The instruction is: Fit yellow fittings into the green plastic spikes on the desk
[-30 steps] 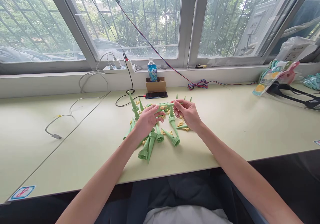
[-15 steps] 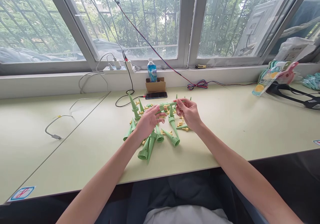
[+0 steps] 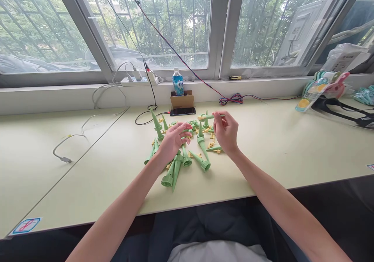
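Between the thumb and fingers of my right hand (image 3: pixel 227 132) is a slim green watering spike (image 3: pixel 209 117), held level above the pile. Its left end carries a yellow valve (image 3: pixel 201 118); fingers cover part of its body. My left hand (image 3: pixel 174 138) hovers over the left of the pile, fingers apart, with nothing visible in it. Below both hands lie several more green spikes, one with its open threaded end (image 3: pixel 205 165) toward me. A pair of spikes (image 3: pixel 176 172) rests nearest the table's front edge. Small yellow valves (image 3: pixel 210 144) are scattered among them.
Behind the pile, a phone (image 3: pixel 182 112) lies before a small cardboard box (image 3: pixel 182 100) with a blue-labelled bottle (image 3: pixel 177 82). Cables and a power strip (image 3: pixel 137 81) run along the sill. A black strap-like object (image 3: pixel 336 108) and a fan (image 3: pixel 337 84) sit at far right.
My right hand has moved right with the spike, away from my left hand. The left fingers, which were at the spike's other end, are now apart from it.
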A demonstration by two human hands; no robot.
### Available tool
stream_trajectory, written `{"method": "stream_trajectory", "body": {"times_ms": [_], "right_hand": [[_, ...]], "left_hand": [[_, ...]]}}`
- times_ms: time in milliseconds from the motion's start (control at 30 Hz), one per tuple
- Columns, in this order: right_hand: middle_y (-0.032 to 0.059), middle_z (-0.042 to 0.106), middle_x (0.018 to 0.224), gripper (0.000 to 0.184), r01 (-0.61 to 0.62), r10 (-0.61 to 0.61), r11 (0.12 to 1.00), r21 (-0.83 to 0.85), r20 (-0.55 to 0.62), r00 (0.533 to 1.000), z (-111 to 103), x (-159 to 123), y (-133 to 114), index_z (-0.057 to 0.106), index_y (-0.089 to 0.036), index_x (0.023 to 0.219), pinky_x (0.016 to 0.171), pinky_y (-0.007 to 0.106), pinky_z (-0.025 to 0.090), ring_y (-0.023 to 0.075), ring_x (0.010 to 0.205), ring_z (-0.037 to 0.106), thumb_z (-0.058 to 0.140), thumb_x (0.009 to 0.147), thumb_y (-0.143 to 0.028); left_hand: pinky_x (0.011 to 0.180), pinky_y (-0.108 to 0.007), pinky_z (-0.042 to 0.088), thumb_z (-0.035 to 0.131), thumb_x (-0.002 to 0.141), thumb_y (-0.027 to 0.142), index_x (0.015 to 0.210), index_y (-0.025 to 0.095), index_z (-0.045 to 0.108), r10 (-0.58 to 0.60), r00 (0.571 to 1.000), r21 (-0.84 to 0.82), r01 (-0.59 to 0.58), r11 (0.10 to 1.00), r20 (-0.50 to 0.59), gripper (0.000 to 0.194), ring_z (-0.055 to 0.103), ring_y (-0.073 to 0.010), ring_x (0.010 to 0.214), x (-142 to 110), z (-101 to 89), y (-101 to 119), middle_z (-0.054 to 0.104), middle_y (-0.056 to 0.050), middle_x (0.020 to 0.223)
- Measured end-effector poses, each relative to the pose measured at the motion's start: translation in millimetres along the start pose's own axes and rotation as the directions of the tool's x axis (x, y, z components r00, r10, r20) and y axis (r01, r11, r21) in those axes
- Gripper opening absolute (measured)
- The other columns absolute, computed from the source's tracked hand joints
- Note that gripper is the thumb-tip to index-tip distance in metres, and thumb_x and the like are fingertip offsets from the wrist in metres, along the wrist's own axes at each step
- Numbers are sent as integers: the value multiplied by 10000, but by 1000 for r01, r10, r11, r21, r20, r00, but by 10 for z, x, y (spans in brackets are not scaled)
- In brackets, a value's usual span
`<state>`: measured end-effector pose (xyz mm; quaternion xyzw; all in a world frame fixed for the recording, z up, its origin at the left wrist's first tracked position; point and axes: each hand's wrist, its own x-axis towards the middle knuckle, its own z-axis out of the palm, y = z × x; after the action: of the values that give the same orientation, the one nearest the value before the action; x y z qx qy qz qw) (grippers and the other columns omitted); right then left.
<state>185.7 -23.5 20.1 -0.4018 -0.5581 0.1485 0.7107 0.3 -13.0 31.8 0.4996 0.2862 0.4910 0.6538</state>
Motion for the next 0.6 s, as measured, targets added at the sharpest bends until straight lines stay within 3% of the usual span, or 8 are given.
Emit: {"method": "stream_trajectory", "body": {"times_ms": [300, 400, 500, 600], "right_hand": [[-3, 552, 616, 405, -40, 46, 993, -114, 46, 998, -16, 3, 3, 613, -201, 901, 498, 228, 371, 107, 506, 450, 474, 924, -581], [-1, 558, 623, 408, -42, 49, 991, -126, 55, 997, -19, 4, -5, 607, -202, 893, 501, 229, 368, 107, 502, 447, 475, 920, -587], [-7, 546, 622, 393, -39, 48, 991, -126, 71, 996, -18, 1, -8, 599, -204, 880, 498, 229, 362, 104, 494, 446, 480, 923, -576], [-12, 532, 625, 369, -26, 37, 992, -126, 86, 996, -16, -2, -12, 598, -204, 873, 499, 228, 363, 101, 489, 449, 485, 932, -550]], "left_hand": [[544, -236, 436, 737, 756, 410, 859, 158, 645, 14, 999, 45, -15, 999, 30, 287, 581, -123, 714, -5, 9, 0, 612, -51, 959], [547, -238, 444, 725, 767, 440, 870, 162, 648, 51, 998, 172, -55, 984, 29, 306, 573, -131, 710, -25, 27, -2, 612, -60, 928], [564, -245, 462, 703, 795, 434, 945, 184, 662, 137, 987, 433, -162, 887, 87, 294, 575, -146, 725, -59, 54, -25, 608, -64, 920], [634, -266, 494, 737, 770, 379, 990, 217, 688, 276, 944, 621, -327, 712, 181, 277, 595, -164, 798, -86, 72, -84, 570, -82, 1094]]}}
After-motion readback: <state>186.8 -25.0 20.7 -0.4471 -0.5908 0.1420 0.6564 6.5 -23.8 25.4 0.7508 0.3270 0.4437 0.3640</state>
